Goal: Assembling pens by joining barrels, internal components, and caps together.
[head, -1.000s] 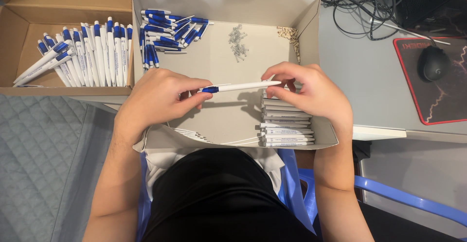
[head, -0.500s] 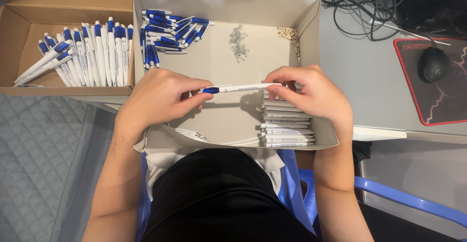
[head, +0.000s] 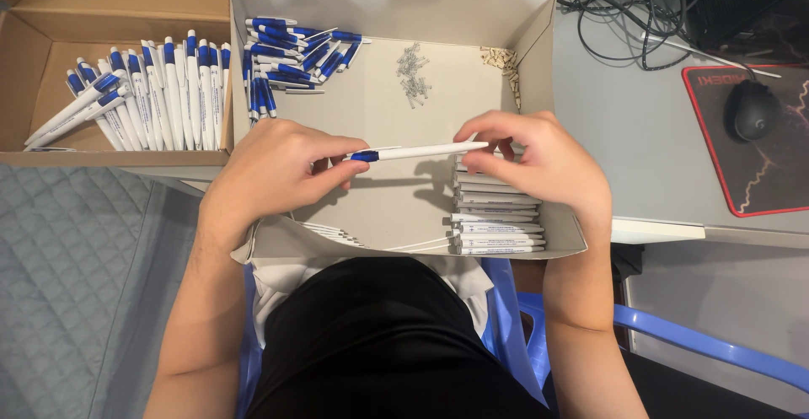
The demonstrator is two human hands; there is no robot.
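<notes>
I sit over an open cardboard box (head: 539, 40) on my lap. Blue pen parts (head: 291, 56) lie heaped in its far left corner, small springs (head: 413, 69) near the middle, white barrels (head: 497, 217) stacked at right. A second box (head: 50, 48) to my left holds finished pens (head: 143, 94). A mouse (head: 752, 109) rests on a pad. My left hand (head: 270, 170) pinches the blue end of a white pen (head: 417, 151); my right hand (head: 539, 162) pinches its other end, holding it level above the box

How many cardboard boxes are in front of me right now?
2: a brown box at the left holding finished pens, and a pale box on the lap under both hands, holding pen parts.
</notes>
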